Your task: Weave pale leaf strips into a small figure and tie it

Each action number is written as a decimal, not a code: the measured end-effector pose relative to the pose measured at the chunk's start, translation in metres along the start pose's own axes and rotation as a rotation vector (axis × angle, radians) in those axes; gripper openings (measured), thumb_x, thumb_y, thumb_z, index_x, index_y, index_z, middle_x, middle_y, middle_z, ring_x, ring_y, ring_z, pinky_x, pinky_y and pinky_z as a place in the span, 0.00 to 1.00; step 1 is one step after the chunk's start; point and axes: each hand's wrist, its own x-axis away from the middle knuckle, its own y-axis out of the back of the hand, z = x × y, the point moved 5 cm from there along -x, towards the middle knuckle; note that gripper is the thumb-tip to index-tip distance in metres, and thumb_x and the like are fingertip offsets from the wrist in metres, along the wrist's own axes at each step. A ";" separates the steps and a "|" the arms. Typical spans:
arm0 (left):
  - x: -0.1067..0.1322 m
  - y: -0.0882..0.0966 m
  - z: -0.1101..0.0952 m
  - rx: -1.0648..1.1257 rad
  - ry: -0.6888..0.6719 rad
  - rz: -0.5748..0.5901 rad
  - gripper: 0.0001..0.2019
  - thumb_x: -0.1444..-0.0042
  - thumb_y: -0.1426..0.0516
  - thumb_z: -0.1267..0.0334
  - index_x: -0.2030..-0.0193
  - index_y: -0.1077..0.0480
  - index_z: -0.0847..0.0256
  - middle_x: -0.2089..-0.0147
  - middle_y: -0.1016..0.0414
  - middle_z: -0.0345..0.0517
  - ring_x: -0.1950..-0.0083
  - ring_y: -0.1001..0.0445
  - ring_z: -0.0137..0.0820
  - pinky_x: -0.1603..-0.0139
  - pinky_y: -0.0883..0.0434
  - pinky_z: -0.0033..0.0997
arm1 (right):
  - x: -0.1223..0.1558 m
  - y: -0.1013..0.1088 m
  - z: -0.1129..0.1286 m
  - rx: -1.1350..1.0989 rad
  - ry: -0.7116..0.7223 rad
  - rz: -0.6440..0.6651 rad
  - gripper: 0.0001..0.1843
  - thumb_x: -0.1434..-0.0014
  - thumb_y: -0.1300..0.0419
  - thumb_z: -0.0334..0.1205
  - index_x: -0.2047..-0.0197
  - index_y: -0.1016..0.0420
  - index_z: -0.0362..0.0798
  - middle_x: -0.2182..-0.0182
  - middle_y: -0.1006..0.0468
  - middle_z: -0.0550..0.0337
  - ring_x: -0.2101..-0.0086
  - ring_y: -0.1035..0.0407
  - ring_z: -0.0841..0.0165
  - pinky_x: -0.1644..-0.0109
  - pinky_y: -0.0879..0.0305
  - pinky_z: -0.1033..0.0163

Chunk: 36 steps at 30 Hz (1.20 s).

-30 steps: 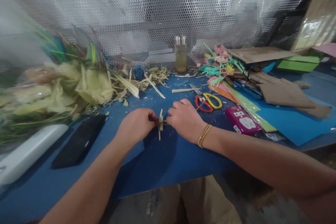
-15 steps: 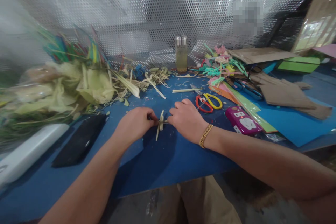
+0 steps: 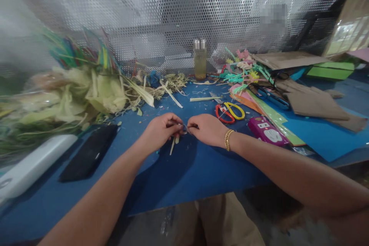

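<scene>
My left hand (image 3: 164, 130) is closed in a pinch around a small piece made of pale dried-leaf strips (image 3: 172, 147), whose narrow ends stick out below the fingers. Most of that piece is hidden behind my fingertips. Close beside it, my right hand (image 3: 208, 128), with a gold bracelet (image 3: 228, 140) at the wrist, is also pinched shut. Something thin shows between the fingertips of both hands, too fine to make out. Beyond my right hand lie scissors with a red and a yellow handle (image 3: 234, 111) on the blue table (image 3: 170, 184).
A heap of dried husks (image 3: 106, 96) fills the left, behind a black pouch-like item (image 3: 88, 153) and a white case (image 3: 37, 165). A bottle (image 3: 200, 61) stands at the back. To the right are a purple power socket block (image 3: 266, 131), cardboard (image 3: 317, 105) and blue paper (image 3: 325, 138).
Both hands have drawn closer together. My left fingers have shifted right and now cover most of the leaf piece, while my right hand has turned with its fingertips lower.
</scene>
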 end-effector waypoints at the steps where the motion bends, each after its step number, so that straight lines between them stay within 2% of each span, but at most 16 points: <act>1: -0.001 -0.001 0.001 0.025 -0.004 -0.008 0.09 0.48 0.41 0.58 0.64 0.35 0.59 0.73 0.23 0.41 0.76 0.28 0.28 0.76 0.34 0.26 | 0.000 0.000 0.000 -0.043 -0.009 0.007 0.08 0.43 0.45 0.35 0.68 0.23 0.47 0.69 0.21 0.60 0.68 0.32 0.72 0.65 0.45 0.66; 4: -0.002 -0.003 0.004 0.030 -0.031 0.009 0.09 0.48 0.42 0.58 0.66 0.38 0.58 0.75 0.25 0.39 0.77 0.29 0.28 0.76 0.34 0.26 | 0.000 -0.003 -0.002 -0.200 -0.047 0.071 0.09 0.43 0.46 0.33 0.69 0.25 0.46 0.71 0.20 0.61 0.73 0.32 0.75 0.68 0.44 0.69; 7: -0.002 -0.004 0.004 -0.006 -0.050 0.067 0.06 0.48 0.44 0.60 0.66 0.35 0.59 0.74 0.27 0.40 0.73 0.28 0.28 0.73 0.32 0.27 | -0.001 -0.008 -0.005 -0.308 -0.098 0.164 0.09 0.41 0.48 0.33 0.67 0.26 0.46 0.74 0.20 0.63 0.77 0.33 0.76 0.71 0.43 0.70; 12: -0.001 -0.001 0.003 -0.105 -0.041 0.088 0.06 0.50 0.45 0.63 0.67 0.29 0.59 0.72 0.26 0.41 0.71 0.29 0.29 0.70 0.31 0.28 | -0.002 -0.011 -0.009 -0.272 -0.162 0.200 0.12 0.39 0.47 0.39 0.68 0.25 0.45 0.76 0.21 0.61 0.81 0.36 0.77 0.74 0.44 0.70; 18: 0.000 -0.002 -0.001 -0.222 -0.108 0.111 0.10 0.51 0.51 0.67 0.73 0.28 0.59 0.69 0.25 0.42 0.70 0.28 0.29 0.67 0.31 0.28 | -0.005 -0.011 -0.011 -0.257 -0.154 0.200 0.14 0.38 0.48 0.41 0.68 0.24 0.44 0.78 0.22 0.61 0.83 0.37 0.77 0.75 0.44 0.69; 23: -0.001 -0.001 -0.003 -0.328 -0.131 0.026 0.10 0.49 0.46 0.62 0.64 0.25 0.59 0.63 0.22 0.44 0.63 0.25 0.33 0.61 0.30 0.30 | -0.006 -0.011 -0.012 -0.287 -0.164 0.205 0.15 0.38 0.49 0.40 0.68 0.24 0.44 0.79 0.23 0.61 0.83 0.38 0.77 0.76 0.44 0.69; 26: -0.002 -0.004 -0.001 -0.364 -0.156 0.017 0.10 0.51 0.42 0.57 0.65 0.25 0.59 0.64 0.21 0.45 0.63 0.25 0.34 0.62 0.31 0.30 | -0.007 -0.014 -0.011 -0.309 -0.161 0.201 0.14 0.38 0.49 0.39 0.68 0.24 0.44 0.79 0.24 0.61 0.83 0.39 0.77 0.76 0.45 0.70; 30: -0.003 -0.005 0.003 -0.403 -0.167 -0.008 0.11 0.48 0.43 0.54 0.68 0.26 0.58 0.67 0.22 0.44 0.65 0.26 0.34 0.66 0.33 0.29 | -0.006 -0.014 -0.011 -0.330 -0.143 0.194 0.15 0.37 0.51 0.40 0.67 0.25 0.44 0.78 0.24 0.62 0.83 0.39 0.77 0.76 0.45 0.70; 33: -0.003 -0.004 0.007 -0.291 -0.122 0.011 0.11 0.47 0.44 0.54 0.66 0.28 0.58 0.71 0.24 0.41 0.70 0.27 0.31 0.69 0.33 0.28 | -0.006 -0.001 -0.012 -0.196 -0.138 0.119 0.15 0.36 0.50 0.44 0.62 0.25 0.45 0.75 0.23 0.60 0.79 0.34 0.75 0.72 0.42 0.69; 36: -0.003 -0.004 0.011 -0.087 -0.046 0.042 0.10 0.46 0.44 0.55 0.65 0.33 0.59 0.71 0.24 0.42 0.71 0.26 0.30 0.69 0.31 0.28 | -0.003 0.019 -0.013 0.093 -0.124 0.004 0.09 0.40 0.43 0.42 0.62 0.24 0.47 0.67 0.21 0.56 0.66 0.29 0.69 0.65 0.40 0.66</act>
